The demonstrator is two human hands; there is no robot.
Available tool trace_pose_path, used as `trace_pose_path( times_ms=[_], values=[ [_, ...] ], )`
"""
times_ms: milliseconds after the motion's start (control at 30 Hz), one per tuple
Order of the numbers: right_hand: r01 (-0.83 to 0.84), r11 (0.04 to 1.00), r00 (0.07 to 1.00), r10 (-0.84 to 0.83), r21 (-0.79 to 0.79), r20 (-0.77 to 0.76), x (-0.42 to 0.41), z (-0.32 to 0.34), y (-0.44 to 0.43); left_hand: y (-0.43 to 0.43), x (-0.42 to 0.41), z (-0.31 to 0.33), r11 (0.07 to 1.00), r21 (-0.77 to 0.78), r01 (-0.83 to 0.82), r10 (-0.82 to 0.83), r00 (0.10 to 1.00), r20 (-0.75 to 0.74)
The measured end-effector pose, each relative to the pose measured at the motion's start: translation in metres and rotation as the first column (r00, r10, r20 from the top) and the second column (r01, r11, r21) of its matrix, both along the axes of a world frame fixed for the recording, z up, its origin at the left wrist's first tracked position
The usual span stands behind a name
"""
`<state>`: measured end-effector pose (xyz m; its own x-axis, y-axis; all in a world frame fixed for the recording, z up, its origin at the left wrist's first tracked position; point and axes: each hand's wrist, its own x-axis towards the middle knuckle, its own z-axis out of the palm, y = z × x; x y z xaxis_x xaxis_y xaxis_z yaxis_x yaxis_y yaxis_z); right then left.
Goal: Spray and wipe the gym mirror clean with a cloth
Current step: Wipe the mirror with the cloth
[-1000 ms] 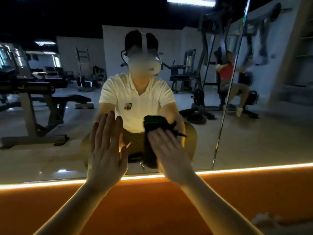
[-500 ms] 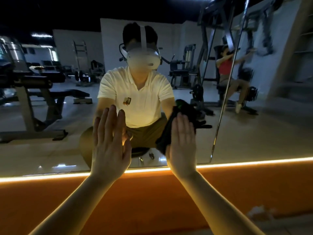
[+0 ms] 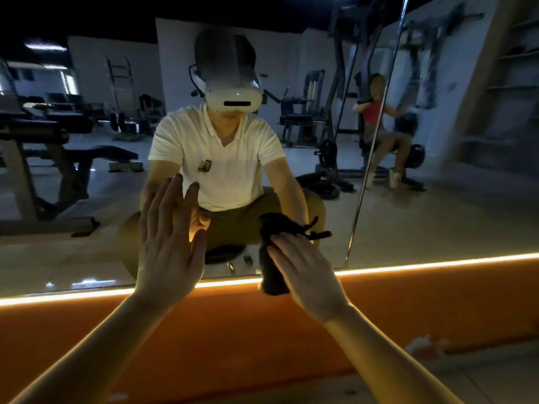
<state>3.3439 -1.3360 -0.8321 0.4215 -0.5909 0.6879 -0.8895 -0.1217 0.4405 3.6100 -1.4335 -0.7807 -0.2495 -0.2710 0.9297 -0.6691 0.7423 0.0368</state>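
Dim gym, dark ceiling. Warm LED strip [image 3: 437, 265] runs L–R along top of orange wall band [image 3: 262, 330]; pale tiled floor [image 3: 481, 383] below, btm R. In reflection: black weight bench [image 3: 96, 151] at L, cable machine [image 3: 341, 83] R of centre, white walls [image 3: 285, 62], ceiling tube light [image 3: 45, 46] upper L, shelves [image 3: 516, 56] far R, glossy gym floor [image 3: 437, 217] w/ glare.

The left hand [image 3: 167, 243] is laid flat against the lower middle of the mirror [image 3: 437, 223]. Further right on the mirror, the cloth [image 3: 272, 275] is pressed against its bottom edge under the right hand [image 3: 303, 269] and overhangs the light strip [image 3: 437, 262] run along the mirror's foot. A base panel [image 3: 233, 330] is set below the mirror.
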Motion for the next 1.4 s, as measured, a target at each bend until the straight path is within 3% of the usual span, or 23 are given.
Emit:
trace_pose_path(
  times_ms=[133,233,367,533,733,867,1167,1400],
  values=[
    [0.220,0.975,0.943,-0.208,-0.016,0.259,-0.053,0.001,0.029,0.002,-0.009,0.001,1.000,-0.018,-0.005,0.005,0.999,-0.039],
    [0.273,0.961,0.906,-0.241,-0.045,0.349,-0.053,0.001,0.030,0.004,-0.014,0.001,1.000,0.003,-0.010,0.011,0.998,-0.059],
    [0.231,0.972,0.911,-0.204,-0.036,0.357,-0.011,0.003,0.015,0.006,-0.014,0.002,1.000,0.014,0.005,-0.004,0.998,-0.060],
    [0.071,0.996,0.968,-0.054,-0.058,0.247,0.066,-0.004,-0.018,0.010,0.000,0.004,0.999,0.019,0.042,-0.041,0.999,-0.011],
    [0.048,0.997,0.985,-0.037,-0.063,0.168,0.104,-0.008,-0.035,0.011,0.007,0.001,1.000,0.012,0.025,-0.025,0.998,0.054],
    [0.080,0.994,0.984,-0.067,-0.073,0.163,0.074,-0.010,-0.021,0.012,-0.007,-0.001,0.997,-0.078,0.007,0.004,0.989,0.145],
    [0.297,0.951,0.944,-0.277,-0.091,0.181,-0.028,-0.020,0.019,0.019,-0.045,-0.004,0.989,-0.117,0.089,-0.075,0.990,0.121],
    [0.392,0.920,0.857,-0.359,-0.018,0.369,-0.091,-0.021,0.043,0.018,-0.057,-0.007,0.991,-0.100,0.089,-0.075,0.988,0.135]
  ],
)
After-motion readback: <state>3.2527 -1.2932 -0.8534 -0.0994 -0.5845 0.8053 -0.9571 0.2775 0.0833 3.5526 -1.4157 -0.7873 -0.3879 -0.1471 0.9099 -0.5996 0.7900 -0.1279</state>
